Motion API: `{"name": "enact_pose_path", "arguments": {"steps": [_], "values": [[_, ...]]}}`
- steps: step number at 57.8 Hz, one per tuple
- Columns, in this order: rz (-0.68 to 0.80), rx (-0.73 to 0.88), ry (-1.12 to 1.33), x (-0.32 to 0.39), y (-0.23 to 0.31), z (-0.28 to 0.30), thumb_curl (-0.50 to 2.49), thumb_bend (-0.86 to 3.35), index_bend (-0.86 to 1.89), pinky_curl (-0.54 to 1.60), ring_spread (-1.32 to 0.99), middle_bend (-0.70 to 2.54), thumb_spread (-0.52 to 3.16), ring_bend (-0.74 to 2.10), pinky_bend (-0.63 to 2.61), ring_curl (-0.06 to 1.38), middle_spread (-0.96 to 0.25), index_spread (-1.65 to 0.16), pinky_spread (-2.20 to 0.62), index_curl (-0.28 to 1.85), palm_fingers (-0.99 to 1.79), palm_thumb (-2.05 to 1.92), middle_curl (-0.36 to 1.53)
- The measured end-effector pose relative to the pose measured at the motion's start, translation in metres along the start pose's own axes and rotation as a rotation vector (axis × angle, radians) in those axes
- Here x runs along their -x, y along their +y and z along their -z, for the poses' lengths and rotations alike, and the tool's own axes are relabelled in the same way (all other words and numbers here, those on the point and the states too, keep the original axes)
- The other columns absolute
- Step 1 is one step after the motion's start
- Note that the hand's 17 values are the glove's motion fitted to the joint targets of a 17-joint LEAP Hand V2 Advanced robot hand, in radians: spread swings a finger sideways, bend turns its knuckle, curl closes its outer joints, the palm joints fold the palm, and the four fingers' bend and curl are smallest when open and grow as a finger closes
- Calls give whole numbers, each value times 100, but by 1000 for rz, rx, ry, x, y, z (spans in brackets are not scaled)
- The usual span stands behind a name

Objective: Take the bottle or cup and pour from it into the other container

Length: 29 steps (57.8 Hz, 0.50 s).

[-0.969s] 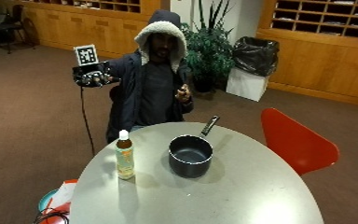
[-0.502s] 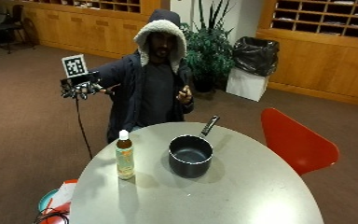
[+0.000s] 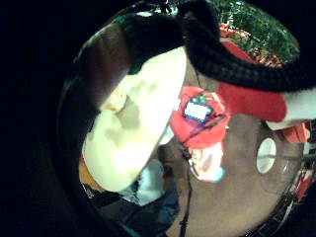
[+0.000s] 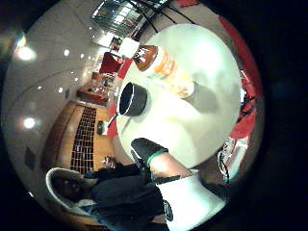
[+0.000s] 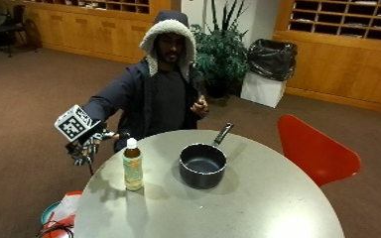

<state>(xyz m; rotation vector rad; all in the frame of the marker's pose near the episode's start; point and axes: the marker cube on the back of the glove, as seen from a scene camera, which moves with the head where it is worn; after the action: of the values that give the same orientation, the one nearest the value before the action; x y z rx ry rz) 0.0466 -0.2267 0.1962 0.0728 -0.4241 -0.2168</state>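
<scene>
A clear bottle (image 5: 132,166) of amber drink with a white cap stands upright on the left part of the round pale table (image 5: 263,203). To its right sits a dark saucepan (image 5: 202,165), with its handle (image 5: 222,133) pointing to the far side. My gloved right hand (image 5: 88,145) hovers just off the table's left edge, a short way left of the bottle, with its fingers spread and nothing in it. The thumb side palm view shows the bottle (image 4: 161,67) and the saucepan (image 4: 132,98) on the table ahead of a gloved finger (image 4: 144,149).
A red chair (image 5: 316,148) stands at the table's right side. Red and teal items (image 5: 62,213) lie on the floor by the table's near left edge. The person's bare hand (image 5: 200,106) is raised at chest height. A plant and a bin stand behind.
My gloved hand has come down from shoulder height and moved toward the table's left edge, closer to the bottle. Bottle and saucepan have not moved.
</scene>
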Motion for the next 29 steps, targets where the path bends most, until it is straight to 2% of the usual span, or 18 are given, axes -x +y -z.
{"name": "enact_pose_path", "arguments": {"steps": [2, 4, 12, 19, 29], "values": [[-160, 74, -37, 5, 0, -12, 34, -3, 10, 35, 21, 27, 77, 19, 43, 18, 6, -30, 39, 24, 27, 32, 31], [-214, 111, -86, 7, -3, -26, 35, -4, 11, 35, 21, 27, 76, 19, 44, 18, 7, -29, 39, 24, 26, 33, 31], [-177, 118, -320, 17, -31, -85, 36, -3, 11, 37, 22, 26, 77, 20, 51, 19, 10, -24, 39, 22, 23, 36, 31], [-136, 57, -508, 29, -52, -114, 36, -3, 10, 37, 23, 26, 76, 23, 55, 21, 11, -22, 38, 21, 28, 41, 32], [-148, -51, -666, 35, -70, -132, 40, 1, 10, 35, 14, 32, 75, 45, 50, 28, 0, -24, 35, 20, 67, 64, 34]]}}
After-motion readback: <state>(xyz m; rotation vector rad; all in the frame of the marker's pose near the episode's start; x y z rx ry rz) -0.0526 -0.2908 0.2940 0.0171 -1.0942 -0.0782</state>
